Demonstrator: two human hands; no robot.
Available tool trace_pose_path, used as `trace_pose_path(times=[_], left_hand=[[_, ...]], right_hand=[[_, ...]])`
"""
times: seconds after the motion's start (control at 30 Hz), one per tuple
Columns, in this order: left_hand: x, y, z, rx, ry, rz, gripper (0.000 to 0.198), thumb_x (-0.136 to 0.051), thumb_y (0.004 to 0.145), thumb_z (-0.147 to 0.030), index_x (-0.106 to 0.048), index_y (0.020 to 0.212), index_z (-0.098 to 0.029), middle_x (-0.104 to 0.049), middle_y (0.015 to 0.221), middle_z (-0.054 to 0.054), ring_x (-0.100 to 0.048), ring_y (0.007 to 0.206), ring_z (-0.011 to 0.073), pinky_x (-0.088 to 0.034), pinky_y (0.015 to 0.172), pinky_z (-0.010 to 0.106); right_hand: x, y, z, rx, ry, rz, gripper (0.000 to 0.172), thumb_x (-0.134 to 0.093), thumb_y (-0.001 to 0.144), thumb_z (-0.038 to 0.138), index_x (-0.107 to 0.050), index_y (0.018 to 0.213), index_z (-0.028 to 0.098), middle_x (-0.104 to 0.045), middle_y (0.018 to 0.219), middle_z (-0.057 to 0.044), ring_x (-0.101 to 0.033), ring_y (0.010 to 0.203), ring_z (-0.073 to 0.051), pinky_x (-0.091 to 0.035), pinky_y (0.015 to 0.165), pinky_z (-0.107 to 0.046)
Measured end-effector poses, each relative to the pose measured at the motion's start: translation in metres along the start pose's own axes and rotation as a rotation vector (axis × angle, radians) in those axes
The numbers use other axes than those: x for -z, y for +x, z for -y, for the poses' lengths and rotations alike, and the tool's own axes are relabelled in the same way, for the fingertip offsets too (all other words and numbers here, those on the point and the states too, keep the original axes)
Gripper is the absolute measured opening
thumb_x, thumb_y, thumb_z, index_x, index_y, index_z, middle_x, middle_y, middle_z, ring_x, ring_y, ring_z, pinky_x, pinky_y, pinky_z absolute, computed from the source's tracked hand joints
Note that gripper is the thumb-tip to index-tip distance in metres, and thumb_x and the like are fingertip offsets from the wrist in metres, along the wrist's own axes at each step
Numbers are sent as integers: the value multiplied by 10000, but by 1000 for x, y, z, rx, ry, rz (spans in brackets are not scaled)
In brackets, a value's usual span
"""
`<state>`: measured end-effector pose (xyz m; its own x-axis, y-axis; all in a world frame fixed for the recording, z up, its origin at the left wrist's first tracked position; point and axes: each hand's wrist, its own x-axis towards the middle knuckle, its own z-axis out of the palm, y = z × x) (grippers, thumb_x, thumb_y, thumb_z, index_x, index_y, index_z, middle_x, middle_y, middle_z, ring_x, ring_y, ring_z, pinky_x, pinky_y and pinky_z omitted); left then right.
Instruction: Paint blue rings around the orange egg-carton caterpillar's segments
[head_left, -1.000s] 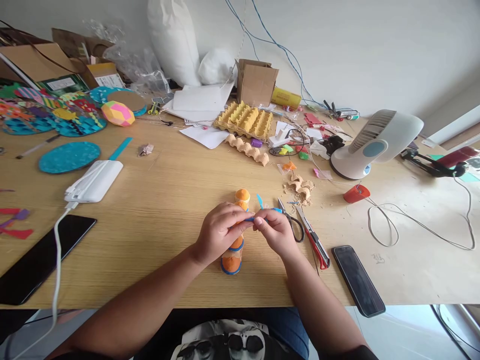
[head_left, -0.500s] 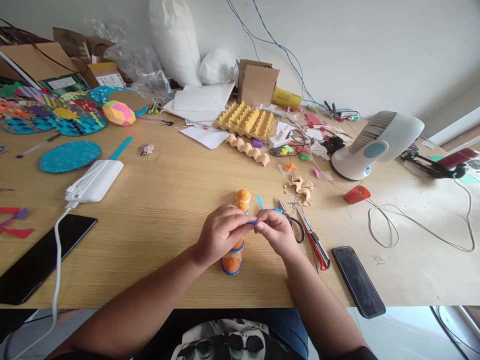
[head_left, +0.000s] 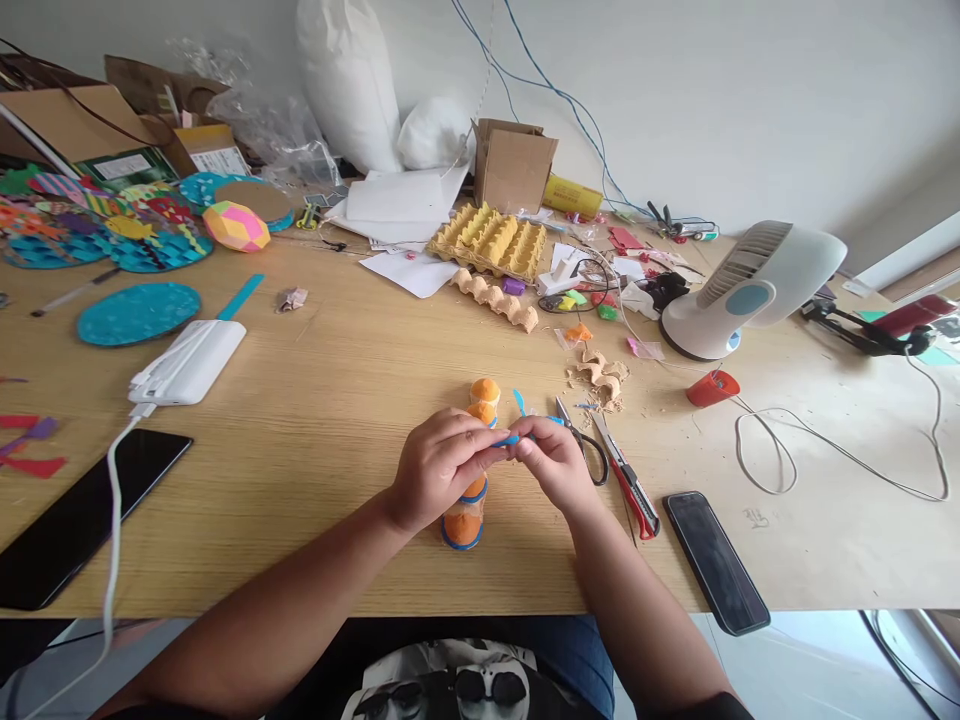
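Observation:
Both hands meet over the desk, pinching a small blue strip, which could be clay or paper. My left hand is closed on its left end, fingers laid together. On the other end, the thumb and forefinger of my right hand are pressed together. Under my left hand lies a row of orange cups edged in blue, seemingly cut from an egg carton; its middle is hidden by the hand. Scissors with black handles lie just right of my right hand, beside a red utility knife.
A phone lies at the front right edge, and a larger black device at left beside a white power bank. Farther back are a yellow egg tray, a white fan and an orange-red cup-like piece.
More of the blue strip shows between my fingertips now, and it looks tilted slightly differently. Both hands have stayed nearly in place.

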<state>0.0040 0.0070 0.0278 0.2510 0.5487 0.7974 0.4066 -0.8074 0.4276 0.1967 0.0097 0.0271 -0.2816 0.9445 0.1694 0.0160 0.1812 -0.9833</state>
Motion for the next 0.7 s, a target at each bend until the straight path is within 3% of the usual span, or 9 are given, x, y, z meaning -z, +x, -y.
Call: trace_pose_path(times=[0.2,0.5,0.7], left_hand=[[0,0,2,6,13,10,337,-776,913,-284,-722,1240,-224,-779,967,55,-697,866,189,-579,797,327],[-2,0,0,53,-48,-11,139,-703,959,-180,-765,1075,-227,-785,897,28,-705,819,163,-572,766,297],[-1,-2,0,29,-25,4,132,-729,945,-195,-751,1074,-211,-768,887,27,-679,806,158,-562,766,297]], right_hand=[[-2,0,3,-8,67,-20,406,-728,893,572,-681,730,203,-658,677,-5,-579,641,-140,-500,654,-280],[0,0,2,30,28,3,480,-621,950,620,-680,726,200,-641,688,-16,-565,653,-144,-488,673,-287],[-2,1,4,12,57,-3,384,-751,875,571,-682,788,203,-646,701,-3,-568,664,-142,-487,663,-278]])
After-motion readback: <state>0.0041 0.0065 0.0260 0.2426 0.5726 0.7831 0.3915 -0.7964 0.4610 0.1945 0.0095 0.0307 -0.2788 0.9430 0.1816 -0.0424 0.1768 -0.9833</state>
